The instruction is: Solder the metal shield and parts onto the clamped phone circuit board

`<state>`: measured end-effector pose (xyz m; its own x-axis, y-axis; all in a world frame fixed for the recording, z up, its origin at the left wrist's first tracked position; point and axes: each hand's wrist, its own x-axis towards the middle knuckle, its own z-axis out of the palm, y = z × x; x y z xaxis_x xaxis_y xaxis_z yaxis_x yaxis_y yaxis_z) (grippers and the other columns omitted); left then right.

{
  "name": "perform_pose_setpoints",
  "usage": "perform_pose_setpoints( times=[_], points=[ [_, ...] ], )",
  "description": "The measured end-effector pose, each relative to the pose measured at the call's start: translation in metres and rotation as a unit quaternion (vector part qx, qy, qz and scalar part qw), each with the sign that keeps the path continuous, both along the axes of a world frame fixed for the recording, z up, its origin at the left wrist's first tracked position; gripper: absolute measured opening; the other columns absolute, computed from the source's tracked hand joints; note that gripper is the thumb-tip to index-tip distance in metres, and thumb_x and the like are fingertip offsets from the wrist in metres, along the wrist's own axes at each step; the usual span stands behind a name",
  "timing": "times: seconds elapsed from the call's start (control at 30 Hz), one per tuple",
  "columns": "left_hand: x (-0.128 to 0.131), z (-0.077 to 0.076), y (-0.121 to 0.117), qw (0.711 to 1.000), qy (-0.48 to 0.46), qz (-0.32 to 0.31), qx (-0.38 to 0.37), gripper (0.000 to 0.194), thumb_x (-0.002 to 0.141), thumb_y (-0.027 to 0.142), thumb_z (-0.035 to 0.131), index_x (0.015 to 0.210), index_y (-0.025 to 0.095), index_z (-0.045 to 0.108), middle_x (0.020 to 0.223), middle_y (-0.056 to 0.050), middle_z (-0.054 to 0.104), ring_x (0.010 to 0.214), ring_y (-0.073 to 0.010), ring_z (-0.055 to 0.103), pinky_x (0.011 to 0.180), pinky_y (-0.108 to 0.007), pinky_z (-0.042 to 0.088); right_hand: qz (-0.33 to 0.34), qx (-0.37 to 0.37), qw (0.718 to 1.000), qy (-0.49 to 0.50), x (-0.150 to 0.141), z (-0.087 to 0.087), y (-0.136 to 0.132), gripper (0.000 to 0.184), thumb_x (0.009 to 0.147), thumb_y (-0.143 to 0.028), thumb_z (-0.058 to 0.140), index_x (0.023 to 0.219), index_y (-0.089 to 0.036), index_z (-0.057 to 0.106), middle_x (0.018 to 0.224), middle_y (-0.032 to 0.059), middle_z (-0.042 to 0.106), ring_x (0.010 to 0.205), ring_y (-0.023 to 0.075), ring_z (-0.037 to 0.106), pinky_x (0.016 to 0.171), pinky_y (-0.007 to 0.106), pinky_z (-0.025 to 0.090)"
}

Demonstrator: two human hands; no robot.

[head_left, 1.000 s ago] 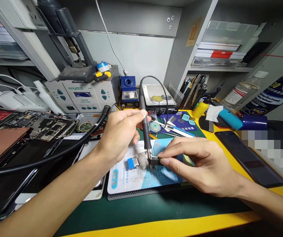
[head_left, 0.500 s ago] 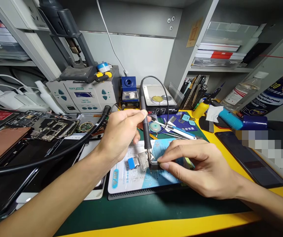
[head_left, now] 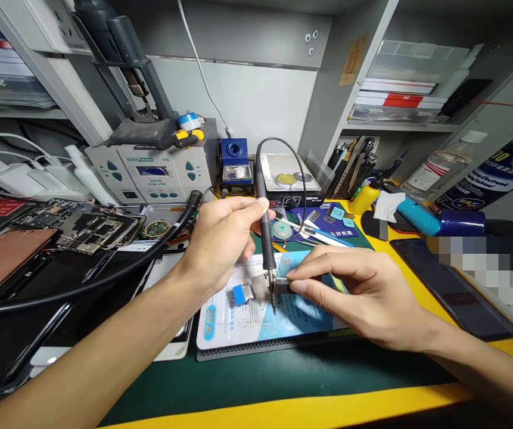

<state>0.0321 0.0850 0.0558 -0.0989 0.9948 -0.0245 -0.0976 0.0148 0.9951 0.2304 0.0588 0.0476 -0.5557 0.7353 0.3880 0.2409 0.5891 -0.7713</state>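
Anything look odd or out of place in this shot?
Yes: a pixelated mosaic patch sits at the right of the view, covering part of a dark phone and the bench beyond it. It looks like deliberate blurring, and hides whatever lies there.

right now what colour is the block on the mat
The block is blue, in the head view.

A large mat [head_left: 283, 372] covers the counter [head_left: 283, 411] near its front edge, and a small mat [head_left: 220, 325] lies on top of it. The left hand [head_left: 220, 250] holds a soldering iron [head_left: 266, 238] above the small mat, and the right hand [head_left: 354, 292] pinches a small metal part [head_left: 280, 286] just beside the iron's tip. Circuit boards [head_left: 95, 232] lie left of the mats, and a phone [head_left: 455, 289] lies to their right. Along the back edge stand a soldering station [head_left: 149, 170], then a preheater [head_left: 283, 173] and a tool rack [head_left: 350, 179], left to right. A bottle [head_left: 435, 170] and a spray can [head_left: 493, 173] stand in the back right corner.
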Motion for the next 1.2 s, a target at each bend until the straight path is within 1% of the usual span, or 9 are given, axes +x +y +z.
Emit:
perform_pose_setpoints(
  times=[0.1, 0.2, 0.3, 0.5, 0.7, 0.87, 1.0, 1.1, 1.2],
  points=[
    [-0.0003, 0.0002, -0.0006, 1.000, 0.000, 0.001, -0.001, 0.018, 0.082, 0.033, 0.073, 0.081, 0.015, 0.074, 0.089, -0.006, 0.071, 0.051, -0.0068, 0.051, 0.037, -0.020, 0.029, 0.033, -0.011, 0.999, -0.019, 0.0011, 0.0005, -0.0013, 0.011, 0.089, -0.010, 0.069, 0.091, -0.014, 0.080, 0.080, 0.0060, 0.079, 0.070, 0.0157, 0.070, 0.065, 0.028, 0.055],
    [-0.0002, 0.0006, -0.0005, 1.000, -0.002, 0.003, -0.002, 0.018, 0.082, 0.033, 0.072, 0.080, 0.015, 0.074, 0.089, -0.006, 0.071, 0.050, -0.0066, 0.050, 0.037, -0.020, 0.029, 0.025, -0.009, 1.000, -0.008, 0.0018, 0.0019, -0.0021, 0.010, 0.089, -0.010, 0.070, 0.089, -0.014, 0.080, 0.078, 0.0056, 0.079, 0.068, 0.0153, 0.070, 0.063, 0.027, 0.055],
    [-0.0004, 0.0006, 0.0000, 1.000, -0.003, 0.002, -0.004, 0.018, 0.082, 0.033, 0.072, 0.079, 0.015, 0.073, 0.088, -0.007, 0.072, 0.049, -0.0067, 0.049, 0.037, -0.021, 0.030, 0.009, 0.029, 0.999, 0.011, 0.0009, 0.0032, -0.0025, 0.011, 0.087, -0.008, 0.071, 0.088, -0.016, 0.079, 0.076, 0.0048, 0.078, 0.066, 0.0150, 0.069, 0.062, 0.027, 0.055],
    [-0.0007, -0.0003, 0.0016, 1.000, -0.009, 0.005, -0.006, 0.018, 0.081, 0.034, 0.073, 0.079, 0.015, 0.074, 0.087, -0.007, 0.072, 0.050, -0.0072, 0.050, 0.038, -0.021, 0.028, 0.036, 0.125, 0.991, 0.038, -0.0030, 0.0038, -0.0054, 0.022, 0.082, 0.002, 0.066, 0.092, -0.014, 0.077, 0.073, 0.0080, 0.078, 0.063, 0.0164, 0.070, 0.059, 0.028, 0.057],
    [-0.0014, 0.0002, 0.0015, 1.000, -0.018, 0.003, -0.006, 0.018, 0.081, 0.031, 0.073, 0.081, 0.014, 0.074, 0.084, -0.006, 0.070, 0.049, -0.0069, 0.050, 0.036, -0.021, 0.029, 0.049, 0.145, 0.987, 0.045, -0.0031, -0.0005, -0.0049, 0.028, 0.081, 0.002, 0.065, 0.099, -0.016, 0.076, 0.074, 0.0070, 0.078, 0.063, 0.0175, 0.070, 0.058, 0.029, 0.057],
    [-0.0003, 0.0007, 0.0009, 1.000, -0.021, 0.001, -0.013, 0.018, 0.087, 0.029, 0.070, 0.086, 0.012, 0.070, 0.082, -0.003, 0.068, 0.053, -0.0061, 0.052, 0.036, -0.017, 0.030, 0.052, 0.173, 0.983, 0.041, -0.0016, -0.0010, -0.0057, 0.035, 0.081, 0.003, 0.063, 0.105, -0.019, 0.074, 0.076, 0.0062, 0.078, 0.063, 0.0173, 0.069, 0.059, 0.030, 0.057],
    [0.0004, -0.0001, 0.0003, 1.000, -0.018, 0.001, -0.021, 0.019, 0.091, 0.030, 0.069, 0.087, 0.012, 0.067, 0.081, -0.001, 0.066, 0.054, -0.0051, 0.051, 0.037, -0.015, 0.031, 0.039, 0.206, 0.978, 0.014, -0.0027, 0.0008, -0.0073, 0.039, 0.082, 0.002, 0.061, 0.109, -0.023, 0.073, 0.074, 0.0051, 0.077, 0.060, 0.0180, 0.067, 0.055, 0.031, 0.055],
    [-0.0001, -0.0003, 0.0002, 1.000, -0.014, 0.006, -0.025, 0.019, 0.093, 0.030, 0.068, 0.087, 0.012, 0.066, 0.082, 0.000, 0.066, 0.052, -0.0046, 0.050, 0.037, -0.015, 0.031, 0.041, 0.183, 0.982, 0.035, -0.0038, 0.0006, -0.0074, 0.035, 0.083, 0.002, 0.063, 0.107, -0.021, 0.074, 0.073, 0.0053, 0.077, 0.059, 0.0171, 0.067, 0.054, 0.030, 0.055],
    [-0.0004, 0.0002, 0.0007, 0.999, -0.012, 0.013, -0.028, 0.019, 0.093, 0.030, 0.068, 0.088, 0.012, 0.066, 0.082, 0.000, 0.066, 0.053, -0.0048, 0.051, 0.037, -0.015, 0.031, 0.026, 0.152, 0.986, 0.061, -0.0033, -0.0010, -0.0068, 0.030, 0.082, 0.004, 0.066, 0.100, -0.019, 0.076, 0.075, 0.0060, 0.077, 0.063, 0.0166, 0.069, 0.058, 0.029, 0.056]
  ],
)
